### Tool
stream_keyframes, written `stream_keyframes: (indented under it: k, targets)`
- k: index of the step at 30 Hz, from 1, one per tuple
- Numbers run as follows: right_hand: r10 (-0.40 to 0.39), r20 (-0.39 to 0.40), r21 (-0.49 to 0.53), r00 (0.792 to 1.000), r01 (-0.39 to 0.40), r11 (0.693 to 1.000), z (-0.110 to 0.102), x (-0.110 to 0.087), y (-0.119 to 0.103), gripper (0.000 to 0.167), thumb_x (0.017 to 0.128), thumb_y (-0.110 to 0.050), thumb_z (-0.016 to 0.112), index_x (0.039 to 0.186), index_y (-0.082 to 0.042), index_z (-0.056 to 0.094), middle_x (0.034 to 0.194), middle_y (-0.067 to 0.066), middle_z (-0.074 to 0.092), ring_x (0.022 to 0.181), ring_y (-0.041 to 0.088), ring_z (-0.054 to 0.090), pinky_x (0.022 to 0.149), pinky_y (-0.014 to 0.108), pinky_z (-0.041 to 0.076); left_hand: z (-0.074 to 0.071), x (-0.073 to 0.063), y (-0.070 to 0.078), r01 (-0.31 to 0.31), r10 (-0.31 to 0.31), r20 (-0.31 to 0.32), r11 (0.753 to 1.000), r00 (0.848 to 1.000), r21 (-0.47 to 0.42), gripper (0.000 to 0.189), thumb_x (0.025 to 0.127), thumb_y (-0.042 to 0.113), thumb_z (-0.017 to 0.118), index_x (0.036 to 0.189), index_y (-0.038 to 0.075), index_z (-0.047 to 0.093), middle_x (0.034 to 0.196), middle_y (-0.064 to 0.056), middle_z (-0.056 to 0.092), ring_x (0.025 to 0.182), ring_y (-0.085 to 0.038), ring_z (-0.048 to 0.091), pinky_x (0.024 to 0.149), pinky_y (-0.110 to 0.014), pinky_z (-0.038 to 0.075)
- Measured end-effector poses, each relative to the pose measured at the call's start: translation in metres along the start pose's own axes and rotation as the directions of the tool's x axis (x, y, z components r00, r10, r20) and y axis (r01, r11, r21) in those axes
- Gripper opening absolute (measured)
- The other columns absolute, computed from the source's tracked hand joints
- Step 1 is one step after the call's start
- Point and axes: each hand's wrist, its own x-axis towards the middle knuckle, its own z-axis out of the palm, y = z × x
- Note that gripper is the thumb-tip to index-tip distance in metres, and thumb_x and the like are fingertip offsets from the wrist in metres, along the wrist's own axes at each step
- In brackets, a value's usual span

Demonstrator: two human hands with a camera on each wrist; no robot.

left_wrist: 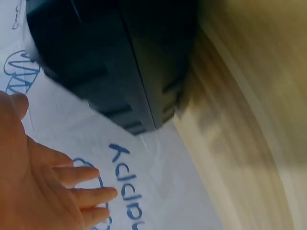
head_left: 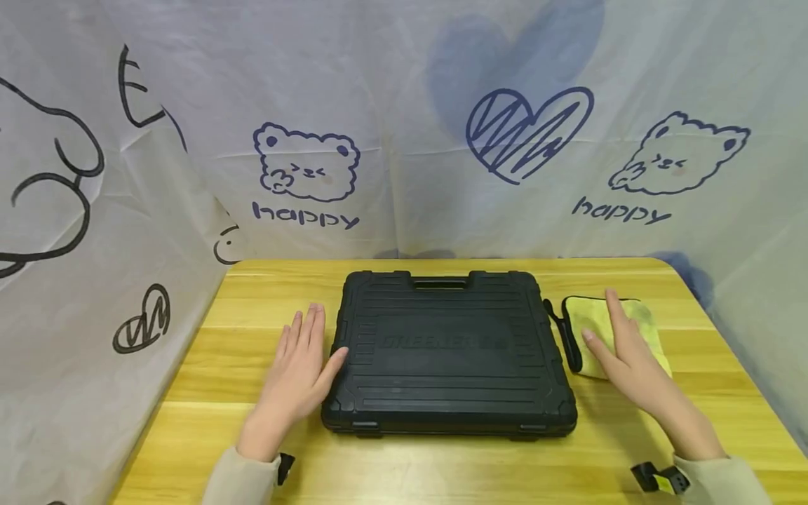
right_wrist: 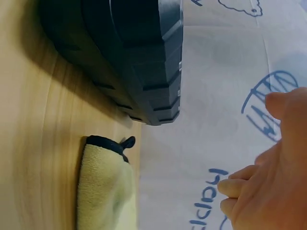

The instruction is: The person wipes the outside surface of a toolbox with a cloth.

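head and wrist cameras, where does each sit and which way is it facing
Head: worn on the head, facing forward and down at the case; left hand, right hand, sleeves show.
Left wrist: on that wrist, facing past the case; that hand shows.
Right wrist: likewise, case and cloth ahead; that hand shows.
Wrist views share case and table.

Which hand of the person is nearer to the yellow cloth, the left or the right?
Right. The right hand is above the yellow cloth; the left hand is away from it, across the black case.
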Motion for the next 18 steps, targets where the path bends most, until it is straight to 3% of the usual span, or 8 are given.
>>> stream_keyframes:
  k: [3,6,9,11,13,16,18]
  targets:
    - [0.066,0.019,0.111,0.998,-0.068,0.991,-0.002,0.0,0.005,0.076,0.108,-0.03,0.04,0.157,-0.022,-0.018,0.163,0.021,-0.011,0.145,0.051,-0.003,0.109,0.072,0.002,0.005,0.007,0.008,-0.005,0.005,0.005,1.0,1.0,-0.026,0.079,0.106,0.051,0.034,0.158,-0.003,0.008,0.164,-0.02,0.008,0.15,-0.039,0.004,0.12,-0.053,0.004]
    - [0.109,0.042,0.208,0.993,-0.115,0.971,-0.003,0.0,0.012,0.075,0.109,-0.033,0.037,0.155,-0.027,-0.021,0.163,0.018,-0.011,0.146,0.049,-0.002,0.11,0.069,0.007,0.009,0.013,0.014,-0.005,0.006,0.013,0.998,1.0,-0.063,0.079,0.106,0.052,0.032,0.157,-0.003,0.008,0.164,-0.021,0.007,0.151,-0.035,0.004,0.12,-0.05,0.004]
    - [0.119,0.042,0.283,0.992,-0.125,0.951,-0.004,0.001,0.022,0.073,0.109,-0.031,0.035,0.155,-0.025,-0.022,0.163,0.018,-0.011,0.146,0.047,-0.002,0.12,0.033,0.014,0.014,0.018,0.016,0.001,0.002,0.025,0.995,1.0,-0.096,0.079,0.106,0.054,0.029,0.157,-0.003,0.009,0.164,-0.02,0.006,0.151,-0.034,0.002,0.12,-0.05,0.004]
    - [0.126,0.028,0.325,0.992,-0.128,0.937,-0.005,0.002,0.029,0.072,0.11,-0.03,0.034,0.156,-0.022,-0.021,0.163,0.02,-0.012,0.146,0.047,-0.003,0.11,0.01,0.016,0.017,0.021,0.017,0.006,-0.002,0.029,0.993,1.0,-0.121,0.08,0.106,0.054,0.029,0.157,-0.004,0.01,0.164,-0.02,0.005,0.151,-0.034,0.001,0.12,-0.051,0.003]
    - [0.144,0.004,0.338,0.99,-0.137,0.931,-0.007,0.004,0.037,0.073,0.11,-0.031,0.033,0.156,-0.018,-0.021,0.162,0.022,-0.012,0.146,0.047,-0.004,0.103,0.002,0.015,0.021,0.024,0.017,0.012,-0.007,0.03,0.99,1.0,-0.14,0.08,0.106,0.054,0.029,0.157,-0.004,0.01,0.164,-0.021,0.004,0.151,-0.035,0.0,0.12,-0.053,0.002]
    - [0.192,-0.041,0.344,0.98,-0.167,0.924,-0.01,0.005,0.049,0.076,0.109,-0.034,0.036,0.156,-0.014,-0.021,0.161,0.023,-0.015,0.146,0.046,-0.01,0.12,0.031,0.005,0.026,0.026,0.017,0.024,-0.018,0.035,0.985,0.999,-0.169,0.08,0.106,0.054,0.03,0.157,-0.004,0.011,0.164,-0.022,0.003,0.15,-0.036,-0.001,0.119,-0.054,0.001]
    - [0.241,-0.066,0.331,0.968,-0.206,0.921,-0.011,0.006,0.057,0.08,0.108,-0.037,0.038,0.155,-0.014,-0.022,0.161,0.023,-0.019,0.145,0.045,-0.014,0.117,0.056,-0.002,0.03,0.027,0.016,0.032,-0.023,0.047,0.982,0.999,-0.187,0.08,0.106,0.053,0.031,0.157,-0.005,0.011,0.163,-0.023,0.002,0.15,-0.037,-0.001,0.119,-0.054,0.001]
